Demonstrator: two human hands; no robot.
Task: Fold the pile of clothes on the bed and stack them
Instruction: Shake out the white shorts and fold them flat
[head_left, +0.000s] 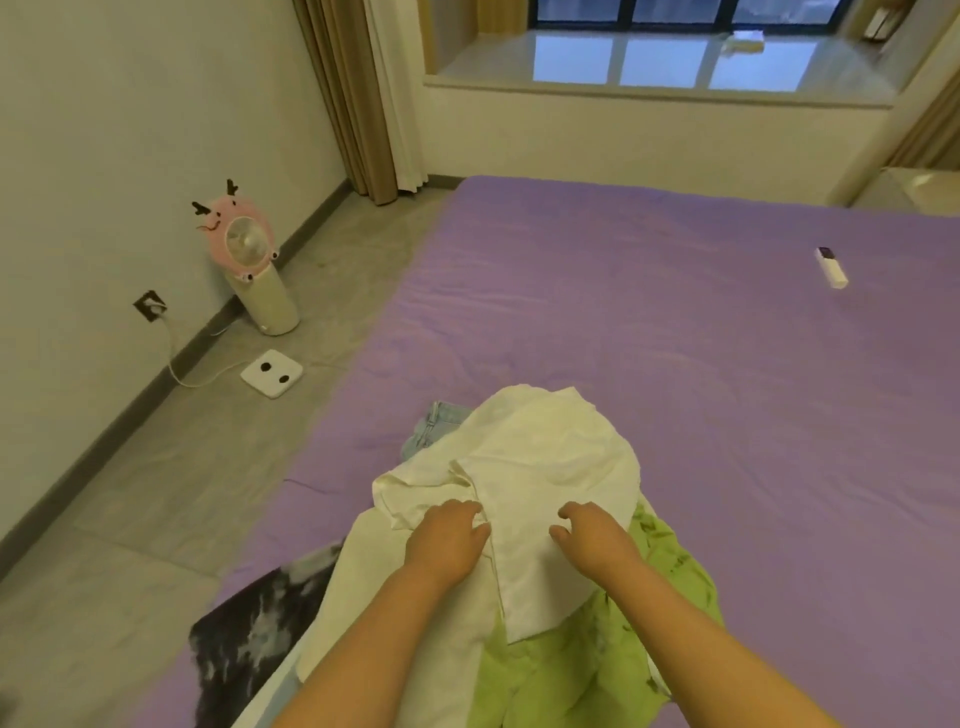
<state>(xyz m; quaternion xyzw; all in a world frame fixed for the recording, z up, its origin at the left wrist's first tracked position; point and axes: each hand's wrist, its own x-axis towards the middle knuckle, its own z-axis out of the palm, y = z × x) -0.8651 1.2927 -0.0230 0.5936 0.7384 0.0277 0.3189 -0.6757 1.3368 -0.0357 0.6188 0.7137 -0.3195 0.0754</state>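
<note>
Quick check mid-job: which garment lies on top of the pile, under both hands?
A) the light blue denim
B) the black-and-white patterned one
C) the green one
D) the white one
D: the left hand and right hand both rest on the white garment, which covers the green garment and the denim.

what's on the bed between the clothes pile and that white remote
Nothing: in the head view, only bare purple sheet runs from the white garment topping the pile to the white remote.
</note>
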